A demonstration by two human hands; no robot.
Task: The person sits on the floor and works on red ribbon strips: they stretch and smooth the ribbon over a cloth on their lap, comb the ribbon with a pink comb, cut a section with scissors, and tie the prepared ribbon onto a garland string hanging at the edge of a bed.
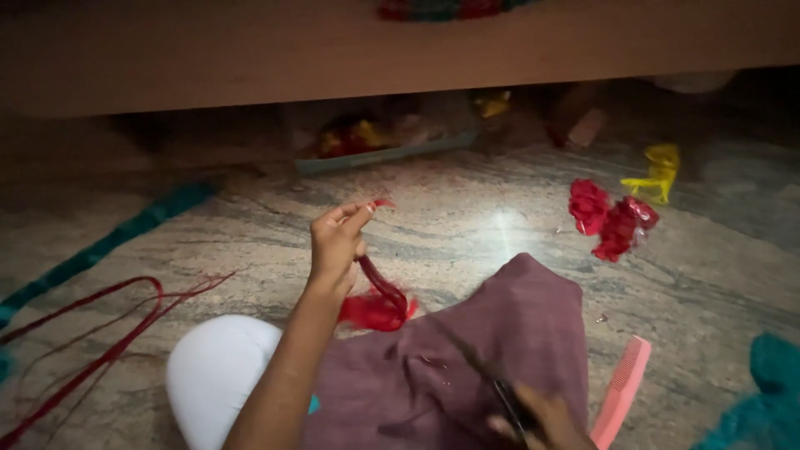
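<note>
The thumb and forefinger of the left hand point(337, 242) pinch the end of a red strip point(379, 287), which hangs in a curve down to a small red bunch point(375, 312) at the edge of a purple cloth point(500, 333) spread over the lap. The right hand point(542, 421), low in the frame, is closed around the handles of dark scissors point(492, 379) whose blades lie on the cloth, pointing up and left toward the strip; whether the blades are open or closed is hard to tell in the dim light.

The work looks to be at the cutting stage: the strip is held taut and raised, the scissors not yet at it. A cut would call for lifting the blades off the cloth and bringing them to the stretched part below the pinch.

Counted outward: one pink comb point(623, 392) beside the cloth on the right; two crumpled red pieces point(612, 218) touching each other on the stone floor point(467, 217); one yellow piece point(658, 173) just beyond them; several long red strands point(108, 333) lying loose at the left, too tangled to count; one teal band point(108, 242) running along the floor; one teal cloth point(762, 396) at the right edge. More red and yellow bits sit in a tray point(383, 154) under the wooden ledge point(333, 50).
</note>
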